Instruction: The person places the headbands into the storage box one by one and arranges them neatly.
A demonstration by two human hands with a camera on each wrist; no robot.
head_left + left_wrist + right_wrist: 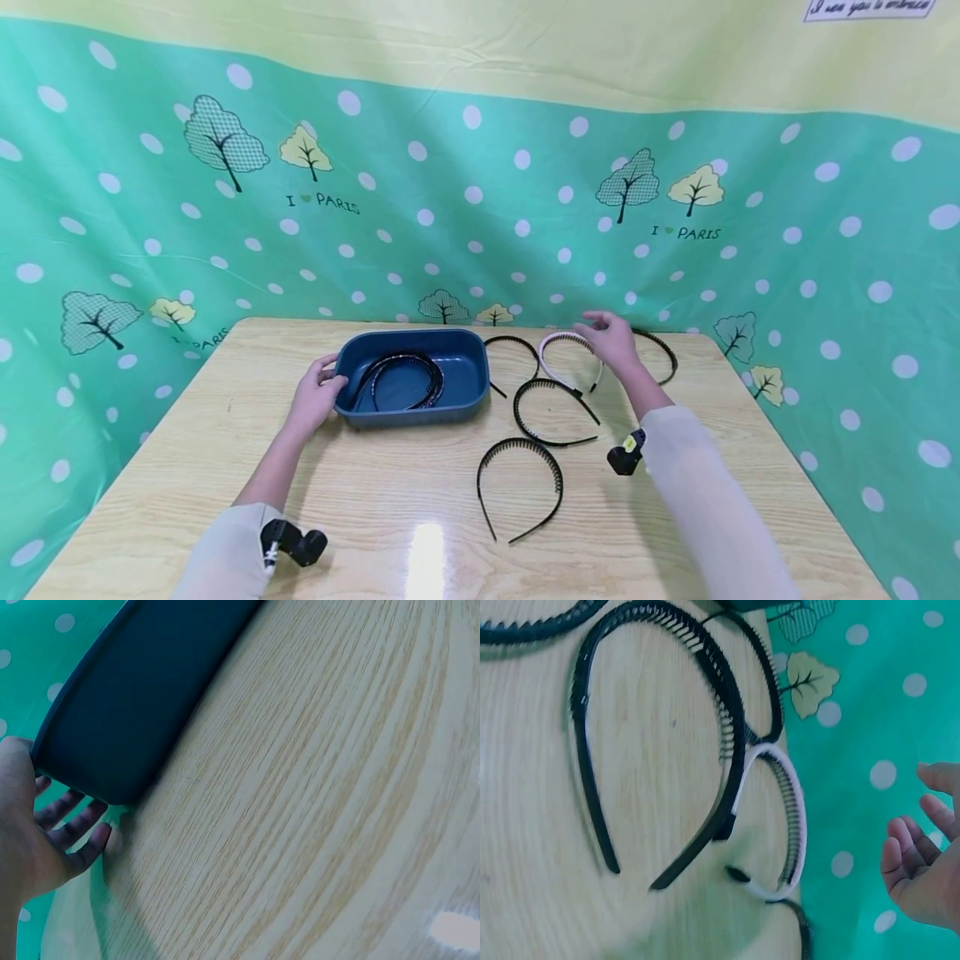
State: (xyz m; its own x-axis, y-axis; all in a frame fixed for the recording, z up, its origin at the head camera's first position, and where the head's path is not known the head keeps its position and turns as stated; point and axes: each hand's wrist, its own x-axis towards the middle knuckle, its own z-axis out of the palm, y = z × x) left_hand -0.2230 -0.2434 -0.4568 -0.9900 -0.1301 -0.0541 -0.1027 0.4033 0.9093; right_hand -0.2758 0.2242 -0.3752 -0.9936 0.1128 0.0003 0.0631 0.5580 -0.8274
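Observation:
A dark blue plastic tub (412, 415) stands at the back left of the table with several dark headbands (435, 379) inside. My left hand (313, 395) holds its left end; in the left wrist view, thumb and fingers meet the tub (142, 705) near its corner. Above the table's back edge, my right hand (611, 337) is raised over the right side of a white toothed headband (546, 357). Nothing is between its loosely bent fingers, and the right wrist view shows this hand (930, 859) apart from the white headband (801, 817).
Black headbands lie right of the tub: one beside it (536, 354), one mid-table (517, 412), one nearer the front (480, 479) and one at the far right (673, 358). A green dotted cloth (472, 193) hangs directly behind the wooden table (375, 517).

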